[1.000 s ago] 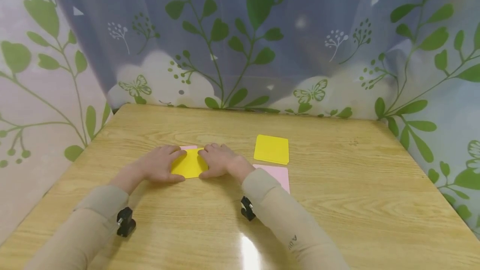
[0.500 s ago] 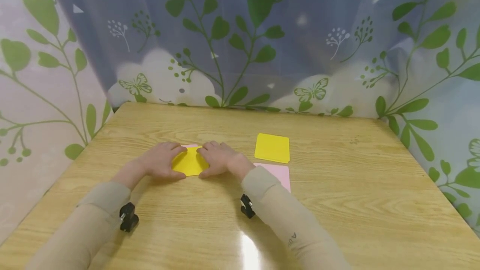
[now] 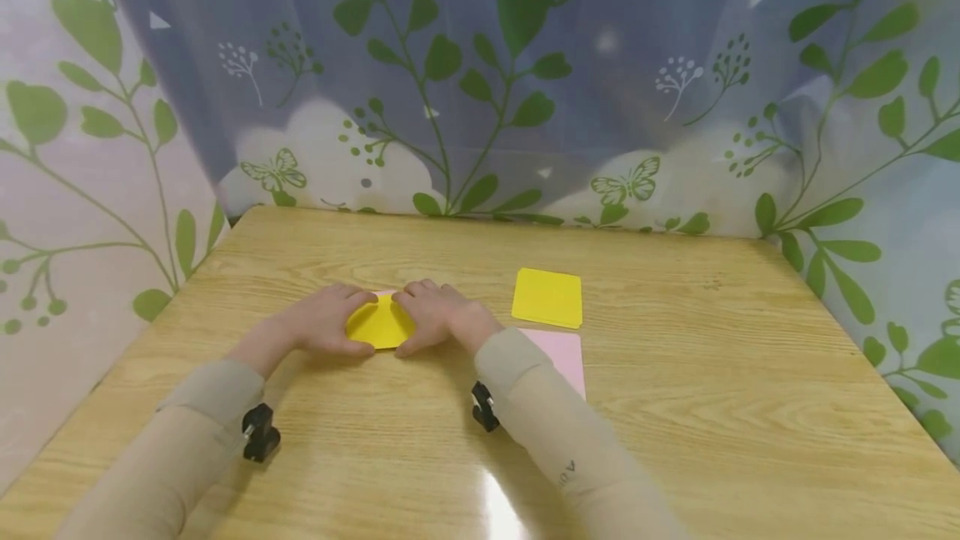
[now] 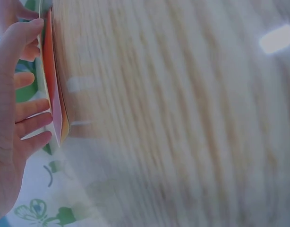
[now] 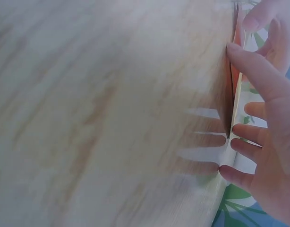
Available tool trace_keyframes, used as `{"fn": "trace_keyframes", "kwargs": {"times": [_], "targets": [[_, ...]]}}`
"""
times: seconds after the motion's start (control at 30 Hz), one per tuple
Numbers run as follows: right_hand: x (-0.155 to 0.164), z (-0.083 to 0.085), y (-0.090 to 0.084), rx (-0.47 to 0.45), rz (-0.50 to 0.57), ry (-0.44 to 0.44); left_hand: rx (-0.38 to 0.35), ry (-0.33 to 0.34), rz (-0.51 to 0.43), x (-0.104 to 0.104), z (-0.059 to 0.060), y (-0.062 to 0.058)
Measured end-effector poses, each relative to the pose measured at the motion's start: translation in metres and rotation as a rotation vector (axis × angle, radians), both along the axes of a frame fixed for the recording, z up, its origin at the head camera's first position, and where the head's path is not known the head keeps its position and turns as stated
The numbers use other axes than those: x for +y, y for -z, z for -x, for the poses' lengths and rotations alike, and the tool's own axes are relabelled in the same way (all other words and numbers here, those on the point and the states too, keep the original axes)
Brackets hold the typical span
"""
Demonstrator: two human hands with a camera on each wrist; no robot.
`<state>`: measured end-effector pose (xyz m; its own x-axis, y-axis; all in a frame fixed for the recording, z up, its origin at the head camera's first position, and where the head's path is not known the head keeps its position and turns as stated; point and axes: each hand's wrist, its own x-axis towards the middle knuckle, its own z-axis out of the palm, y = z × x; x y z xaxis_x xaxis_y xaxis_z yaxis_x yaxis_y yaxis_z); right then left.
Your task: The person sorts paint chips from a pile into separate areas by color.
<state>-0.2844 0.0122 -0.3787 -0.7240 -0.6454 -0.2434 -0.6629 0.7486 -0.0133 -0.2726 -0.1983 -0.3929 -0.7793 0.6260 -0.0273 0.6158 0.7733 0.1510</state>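
On the left half of the table, both hands hold a yellow square card (image 3: pixel 381 325) from its two sides. My left hand (image 3: pixel 330 319) has its thumb at the card's near left corner and its fingers toward the far left one. The right hand (image 3: pixel 433 315) mirrors it on the other side, thumb at the near right corner. A thin strip of a pink card (image 3: pixel 387 292) peeks out behind the yellow one. Seen edge-on in the left wrist view, the layered cards (image 4: pixel 53 80) stand slightly apart, with a pinkish-orange face between them.
To the right lies a small stack of yellow square cards (image 3: pixel 547 298), its edges slightly offset. A pink card (image 3: pixel 564 357) sits just nearer, partly hidden by the right sleeve (image 3: pixel 517 365). Behind the wooden table (image 3: pixel 712 357) hangs a leaf-patterned curtain (image 3: pixel 480 90).
The hands stay on the yellow card with only slight shifts; they have drawn a little closer together. Less of the pink strip shows behind it. The right forearm has shifted slightly left.
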Motion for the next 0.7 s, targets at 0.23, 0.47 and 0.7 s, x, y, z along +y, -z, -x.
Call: {"fn": "trace_keyframes", "kwargs": {"times": [0.23,0.47,0.7], "targets": [[-0.0014,0.0033,-0.001,-0.035,0.014,0.017,0.038,0.028,0.008,-0.0019,-0.0008,0.0013],[-0.0029,0.004,-0.002,-0.079,0.036,0.037,0.033,0.029,0.015,-0.0038,-0.0016,0.005],[-0.0046,0.0059,-0.0017,-0.083,0.049,0.049,0.053,0.07,0.006,-0.005,-0.0039,0.0044]]}}
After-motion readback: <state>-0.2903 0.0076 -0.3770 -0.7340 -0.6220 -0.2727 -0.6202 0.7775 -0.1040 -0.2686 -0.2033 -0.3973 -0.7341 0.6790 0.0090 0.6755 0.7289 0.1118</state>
